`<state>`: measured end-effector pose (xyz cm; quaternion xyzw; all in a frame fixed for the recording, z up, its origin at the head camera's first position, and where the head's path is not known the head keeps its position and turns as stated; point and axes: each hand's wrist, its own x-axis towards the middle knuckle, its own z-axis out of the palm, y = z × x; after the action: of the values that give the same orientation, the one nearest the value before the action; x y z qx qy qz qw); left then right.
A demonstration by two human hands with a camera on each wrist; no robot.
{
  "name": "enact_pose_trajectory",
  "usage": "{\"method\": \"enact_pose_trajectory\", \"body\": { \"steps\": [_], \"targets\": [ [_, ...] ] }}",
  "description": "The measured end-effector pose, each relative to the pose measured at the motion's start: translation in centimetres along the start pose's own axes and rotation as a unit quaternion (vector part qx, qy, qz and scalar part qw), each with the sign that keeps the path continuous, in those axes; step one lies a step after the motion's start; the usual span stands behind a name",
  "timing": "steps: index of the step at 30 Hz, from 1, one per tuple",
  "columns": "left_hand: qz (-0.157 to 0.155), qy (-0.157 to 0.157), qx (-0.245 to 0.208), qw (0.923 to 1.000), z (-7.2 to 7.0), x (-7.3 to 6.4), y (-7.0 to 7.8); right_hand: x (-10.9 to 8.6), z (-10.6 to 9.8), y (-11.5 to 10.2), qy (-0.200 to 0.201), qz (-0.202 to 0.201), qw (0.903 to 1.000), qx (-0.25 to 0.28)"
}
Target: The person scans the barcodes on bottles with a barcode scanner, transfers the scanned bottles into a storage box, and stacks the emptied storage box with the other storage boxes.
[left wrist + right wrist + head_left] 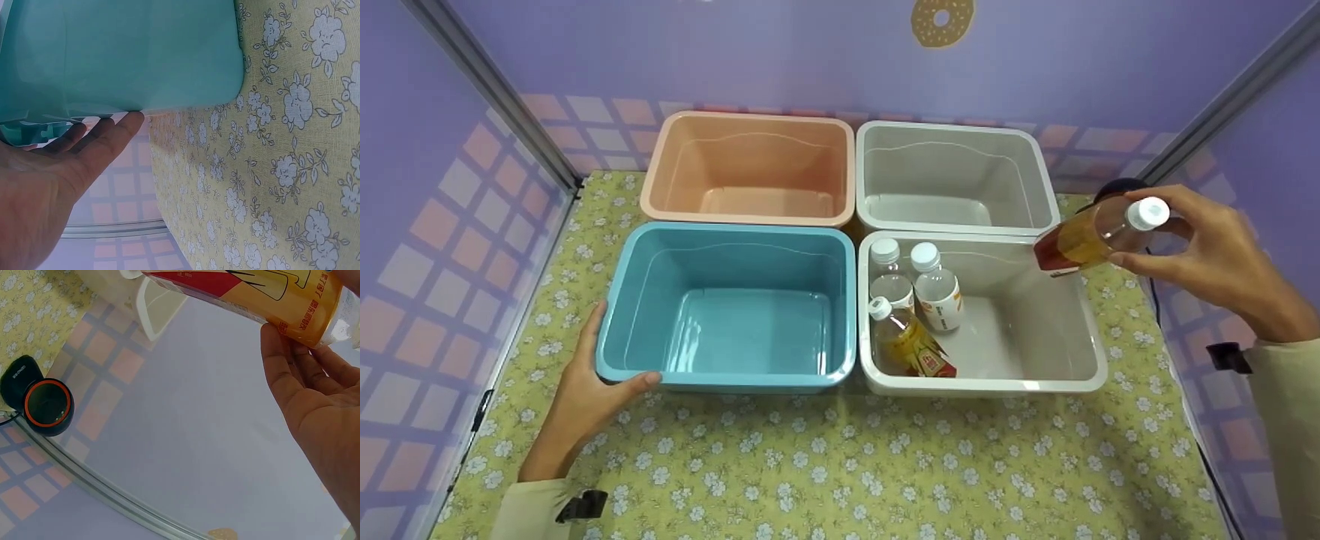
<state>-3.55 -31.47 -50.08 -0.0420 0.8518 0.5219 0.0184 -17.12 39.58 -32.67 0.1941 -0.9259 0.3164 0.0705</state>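
My right hand grips a clear plastic bottle with a white cap and a yellow and red label. It holds the bottle tilted over the right rim of the beige bin, cap toward the hand. In the right wrist view the bottle's label shows close up, fingers beneath it. Inside that bin, at its left, stand two white-capped bottles, and a yellow-labelled bottle leans in front of them. My left hand holds the front left corner of the blue bin, thumb over the rim, fingers along the outer side.
Behind stand an orange bin and a grey-white bin. A flowered cloth covers the table. Purple walls enclose the back and sides. A black round device with an orange ring sits at the back right corner.
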Motion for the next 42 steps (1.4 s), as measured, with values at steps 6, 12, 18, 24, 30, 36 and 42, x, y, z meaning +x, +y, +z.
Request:
{"method": "enact_pose_trajectory", "body": {
  "steps": [6,12,18,24,30,36,42],
  "targets": [
    [-0.002,0.000,-0.004,1.0000,0.0,0.0,-0.1,0.0,-0.4,0.8,0.012,0.003,0.9999,0.001],
    [-0.009,0.002,0.007,0.9999,-0.2,0.3,-0.3,-0.1,-1.2,1.5,0.024,0.029,0.9992,0.014],
    [-0.018,0.000,0.011,0.9998,-0.2,0.3,-0.3,-0.4,-1.9,2.1,0.028,0.056,0.9980,0.003],
    [-0.015,-0.001,0.006,0.9999,-0.1,0.2,-0.1,-0.6,-2.4,3.3,0.023,0.069,0.9973,-0.009],
    [-0.014,-0.001,-0.001,0.9999,-0.1,0.1,-0.1,-0.5,-2.5,4.3,0.011,0.081,0.9966,-0.009],
    [-0.008,0.001,0.001,1.0000,0.0,0.0,-0.1,-0.4,-2.1,5.1,-0.009,0.104,0.9945,-0.015],
    [-0.006,0.000,0.004,1.0000,-0.1,0.2,-0.2,-0.2,-1.7,6.1,-0.027,0.114,0.9930,-0.016]
  ]
}}
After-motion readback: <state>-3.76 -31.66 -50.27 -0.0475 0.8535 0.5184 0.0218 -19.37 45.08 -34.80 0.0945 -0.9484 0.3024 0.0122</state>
